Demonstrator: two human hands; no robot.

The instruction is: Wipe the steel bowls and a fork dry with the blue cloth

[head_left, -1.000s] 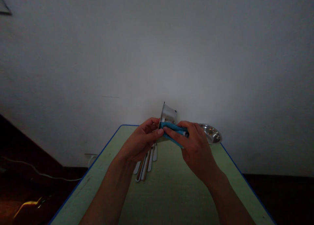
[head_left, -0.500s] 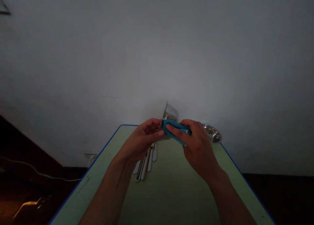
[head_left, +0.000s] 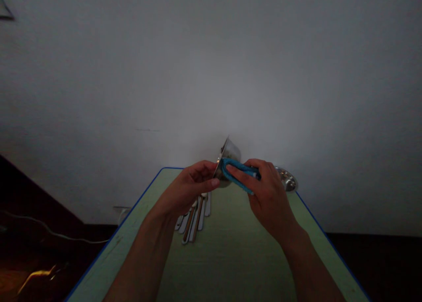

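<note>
At the frame's centre, the left hand's [head_left: 189, 183] grip pinches a tilted silver metal bowl's [head_left: 233, 151] lower-left rim; the right hand [head_left: 269, 196] clasps folded blue cloth [head_left: 236, 162] against its right side.

Grey wall [head_left: 211, 73], apparently a pale cable [head_left: 75, 239].

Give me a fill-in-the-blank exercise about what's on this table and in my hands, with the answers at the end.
The folded cloth in the right hand is coloured ____. The left hand holds a tilted container made of ____. The shiny dish sits at the far ____ corner of the table. The cutlery lies on a surface coloured pale ____.

Missing words: blue; metal; right; green.
</note>
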